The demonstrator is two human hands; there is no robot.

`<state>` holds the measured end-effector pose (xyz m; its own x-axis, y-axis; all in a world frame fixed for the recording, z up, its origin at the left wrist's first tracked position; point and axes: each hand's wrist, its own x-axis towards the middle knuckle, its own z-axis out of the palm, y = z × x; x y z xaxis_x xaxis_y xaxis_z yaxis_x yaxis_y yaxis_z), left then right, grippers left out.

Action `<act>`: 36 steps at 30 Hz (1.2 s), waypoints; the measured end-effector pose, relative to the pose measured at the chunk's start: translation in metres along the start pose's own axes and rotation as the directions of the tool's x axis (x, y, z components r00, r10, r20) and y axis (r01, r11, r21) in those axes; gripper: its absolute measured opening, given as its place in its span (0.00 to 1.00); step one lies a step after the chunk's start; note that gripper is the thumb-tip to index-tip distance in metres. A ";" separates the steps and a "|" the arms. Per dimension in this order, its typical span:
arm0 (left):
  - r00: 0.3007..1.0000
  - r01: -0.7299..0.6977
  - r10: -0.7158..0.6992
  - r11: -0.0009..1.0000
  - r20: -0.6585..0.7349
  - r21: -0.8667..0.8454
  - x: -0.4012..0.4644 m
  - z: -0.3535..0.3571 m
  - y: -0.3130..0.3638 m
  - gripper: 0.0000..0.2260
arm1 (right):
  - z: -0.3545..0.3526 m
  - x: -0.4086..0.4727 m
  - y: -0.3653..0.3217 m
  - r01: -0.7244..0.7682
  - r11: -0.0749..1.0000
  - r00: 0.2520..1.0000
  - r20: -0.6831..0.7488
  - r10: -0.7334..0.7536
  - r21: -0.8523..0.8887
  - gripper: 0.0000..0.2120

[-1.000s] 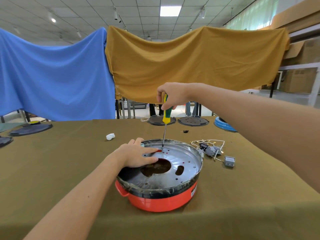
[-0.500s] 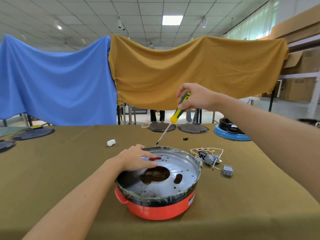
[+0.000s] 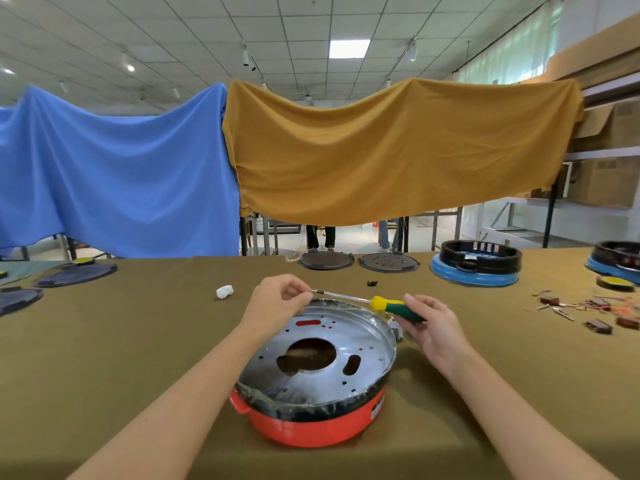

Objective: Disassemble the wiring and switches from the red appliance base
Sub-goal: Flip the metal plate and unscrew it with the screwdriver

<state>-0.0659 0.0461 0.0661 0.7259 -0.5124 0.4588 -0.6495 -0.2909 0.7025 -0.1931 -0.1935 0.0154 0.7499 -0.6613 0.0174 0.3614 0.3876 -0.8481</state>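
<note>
The red appliance base point(image 3: 311, 429) sits on the olive table in front of me, with a silver metal plate point(image 3: 322, 362) full of holes on top. My right hand point(image 3: 433, 327) grips the green and yellow handle of a screwdriver point(image 3: 394, 305), which lies nearly level over the far rim. My left hand point(image 3: 277, 301) pinches at the shaft's tip with thumb and fingertips. I cannot tell whether a screw sits there. A grey part of the removed wiring point(image 3: 397, 332) peeks out beside the rim, mostly hidden by my right hand.
A white lump point(image 3: 224, 292) and a small black bit point(image 3: 372, 282) lie beyond the base. Two dark discs point(image 3: 326, 260) sit at the far edge, blue-and-black bases point(image 3: 476, 268) to the right. Loose small parts point(image 3: 588, 306) are scattered far right, dark lids point(image 3: 74, 274) far left.
The screwdriver lifted out of the plate and swung down to lie level. My left hand left the plate and rose to the tip. The view shifted so more of the right table shows.
</note>
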 end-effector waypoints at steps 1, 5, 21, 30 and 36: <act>1.000 0.011 -0.012 0.999 -0.006 -0.053 0.001 0.001 0.001 0.01 | 0.000 0.000 0.005 0.000 0.999 1.000 -0.004 0.000 0.035 0.09; 1.000 0.016 -0.016 0.984 0.004 -0.177 0.002 0.001 0.002 0.01 | 0.001 0.002 0.006 0.027 0.997 1.000 0.003 -0.027 0.075 0.08; 0.981 -0.040 0.045 0.999 0.190 -0.028 -0.007 0.005 -0.002 0.08 | -0.008 -0.005 0.010 0.131 0.991 0.988 0.085 -0.128 -0.025 0.14; 0.982 -0.101 0.096 0.995 0.165 0.023 -0.007 0.008 0.002 0.10 | -0.007 -0.002 0.011 0.154 0.988 0.987 0.043 -0.155 0.023 0.09; 0.981 -0.131 0.120 0.989 0.153 0.066 -0.007 0.010 0.002 0.11 | -0.006 -0.004 0.009 0.131 0.990 0.991 0.030 -0.133 0.052 0.11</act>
<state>-0.0750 0.0409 0.0591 0.5994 -0.6611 0.4513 -0.7527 -0.2737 0.5988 -0.1961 -0.1918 0.0041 0.7118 -0.6870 0.1458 0.4851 0.3308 -0.8095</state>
